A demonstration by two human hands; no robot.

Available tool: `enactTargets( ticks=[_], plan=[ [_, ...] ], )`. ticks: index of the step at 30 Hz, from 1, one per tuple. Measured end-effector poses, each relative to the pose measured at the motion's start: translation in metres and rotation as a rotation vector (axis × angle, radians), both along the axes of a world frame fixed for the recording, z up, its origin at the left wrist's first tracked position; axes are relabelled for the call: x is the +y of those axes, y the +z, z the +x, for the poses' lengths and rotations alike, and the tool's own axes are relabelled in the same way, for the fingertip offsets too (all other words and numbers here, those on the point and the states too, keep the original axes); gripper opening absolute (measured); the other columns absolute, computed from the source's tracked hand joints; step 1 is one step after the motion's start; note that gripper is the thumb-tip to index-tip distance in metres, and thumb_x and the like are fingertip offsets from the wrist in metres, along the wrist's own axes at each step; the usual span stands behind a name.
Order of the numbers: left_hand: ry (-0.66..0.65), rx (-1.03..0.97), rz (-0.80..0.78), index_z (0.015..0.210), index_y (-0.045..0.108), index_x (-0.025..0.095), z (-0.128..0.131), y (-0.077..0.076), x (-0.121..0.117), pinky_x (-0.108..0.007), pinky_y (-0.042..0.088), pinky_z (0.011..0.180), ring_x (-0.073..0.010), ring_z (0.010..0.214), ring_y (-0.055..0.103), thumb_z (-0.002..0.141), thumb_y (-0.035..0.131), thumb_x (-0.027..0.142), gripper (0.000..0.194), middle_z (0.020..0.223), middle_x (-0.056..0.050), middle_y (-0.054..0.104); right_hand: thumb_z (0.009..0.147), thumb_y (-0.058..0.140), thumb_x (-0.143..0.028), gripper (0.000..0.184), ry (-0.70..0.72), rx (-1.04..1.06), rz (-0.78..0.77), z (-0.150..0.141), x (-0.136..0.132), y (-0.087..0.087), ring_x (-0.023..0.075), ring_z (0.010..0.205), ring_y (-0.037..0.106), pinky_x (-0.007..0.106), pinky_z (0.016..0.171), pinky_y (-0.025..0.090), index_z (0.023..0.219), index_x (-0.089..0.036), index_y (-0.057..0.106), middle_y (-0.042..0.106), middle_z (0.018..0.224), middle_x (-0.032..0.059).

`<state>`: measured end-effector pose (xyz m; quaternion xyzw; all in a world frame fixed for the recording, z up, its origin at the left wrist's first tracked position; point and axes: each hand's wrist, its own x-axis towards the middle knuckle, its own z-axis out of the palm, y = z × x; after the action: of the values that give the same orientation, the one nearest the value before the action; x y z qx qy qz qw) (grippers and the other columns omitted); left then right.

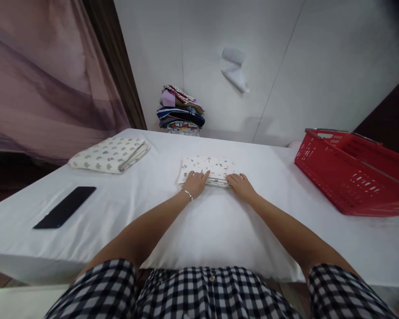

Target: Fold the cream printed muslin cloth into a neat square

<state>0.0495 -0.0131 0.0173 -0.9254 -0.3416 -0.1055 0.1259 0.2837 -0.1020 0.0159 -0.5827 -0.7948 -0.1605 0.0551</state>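
A folded white cloth (213,166) with small dark prints lies flat on the white-covered table, its layered edge towards me. My left hand (196,182) rests on the near left part of the cloth, fingers stretched out over it. At the near right corner, my right hand (242,185) touches the cloth with its fingers extended. Neither hand is wrapped round anything. A bracelet circles my left wrist.
To the left lies a larger folded patterned cloth (108,155), with a black phone-like slab (66,207) nearer me. A red plastic basket (355,177) stands at the right. Beyond the table's far edge rises a stack of folded clothes (181,110) by the wall.
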Motion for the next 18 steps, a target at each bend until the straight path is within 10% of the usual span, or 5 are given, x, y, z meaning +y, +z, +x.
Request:
enactTargets(
  ticks=[18],
  plan=[
    [0.045,0.029,-0.15,0.137,0.024,0.012,0.003,0.063,0.014,-0.035,0.034,0.085,-0.0237,0.098,0.054,0.08,0.041,0.017,0.06,0.106,-0.012,0.061,0.076,0.04,-0.006,0.059,-0.157,0.09,0.178,-0.013,0.011,0.007,0.0252,0.105,0.047,0.042,0.092,0.03,0.134,-0.009,0.032,0.053,0.119,0.0162]
  ],
)
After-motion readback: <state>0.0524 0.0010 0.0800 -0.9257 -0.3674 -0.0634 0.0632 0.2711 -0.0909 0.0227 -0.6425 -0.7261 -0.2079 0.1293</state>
